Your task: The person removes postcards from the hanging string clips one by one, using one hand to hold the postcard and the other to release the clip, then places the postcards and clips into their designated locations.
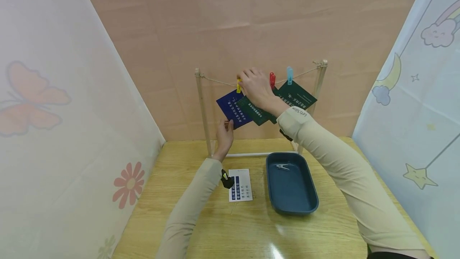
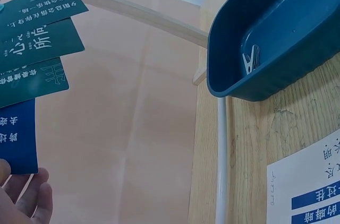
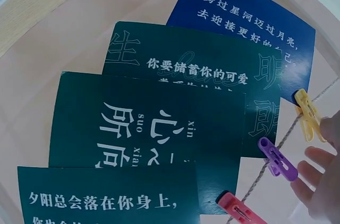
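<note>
My left hand (image 1: 225, 138) pinches a lower corner of a dark blue card (image 1: 232, 109) with white writing. At the card's upper corner, my right hand (image 1: 256, 87) holds a yellow clothespin (image 3: 309, 115) between thumb and fingers; in the right wrist view it sits at the rope (image 3: 289, 131) and bites the card's corner. Several green cards (image 3: 175, 70) hang overlapping beside the blue one. A purple clothespin (image 3: 278, 158), a red clothespin (image 1: 272, 80) and a light blue clothespin (image 1: 290, 75) hold them. The right hand hides the purple clothespin in the head view.
The rope runs between two wooden posts (image 1: 203, 111) of a stand at the table's back. A dark blue tray (image 1: 292, 195) with a white clothespin (image 1: 282, 166) stands front right. A white card (image 1: 245, 185) with blue-banded writing lies on the wooden table (image 1: 258, 231), under the left wrist.
</note>
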`<move>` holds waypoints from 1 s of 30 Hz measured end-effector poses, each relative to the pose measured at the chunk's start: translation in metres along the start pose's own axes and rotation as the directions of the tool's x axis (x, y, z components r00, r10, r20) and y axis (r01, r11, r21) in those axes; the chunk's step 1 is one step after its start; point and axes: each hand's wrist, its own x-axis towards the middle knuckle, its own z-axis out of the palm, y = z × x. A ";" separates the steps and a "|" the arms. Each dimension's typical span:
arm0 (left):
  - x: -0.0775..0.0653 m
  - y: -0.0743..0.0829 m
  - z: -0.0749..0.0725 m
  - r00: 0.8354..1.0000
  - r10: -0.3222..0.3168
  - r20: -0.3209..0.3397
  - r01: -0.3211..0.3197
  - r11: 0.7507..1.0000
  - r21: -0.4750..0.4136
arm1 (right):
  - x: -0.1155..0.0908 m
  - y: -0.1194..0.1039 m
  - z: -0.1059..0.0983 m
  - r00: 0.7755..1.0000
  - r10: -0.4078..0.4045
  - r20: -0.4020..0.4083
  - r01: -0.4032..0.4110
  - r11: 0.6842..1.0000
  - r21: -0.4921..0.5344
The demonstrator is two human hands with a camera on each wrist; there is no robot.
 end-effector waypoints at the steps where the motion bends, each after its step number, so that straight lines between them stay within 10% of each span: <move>1: 0.000 0.000 0.000 1.000 0.001 0.000 -0.001 1.000 -0.002 | 0.000 0.000 0.000 1.000 0.001 0.009 -0.001 1.000 0.004; 30: -0.001 0.001 -0.002 1.000 0.007 -0.026 -0.008 1.000 -0.021 | 0.011 -0.009 -0.010 0.981 0.084 0.177 -0.075 0.995 -0.058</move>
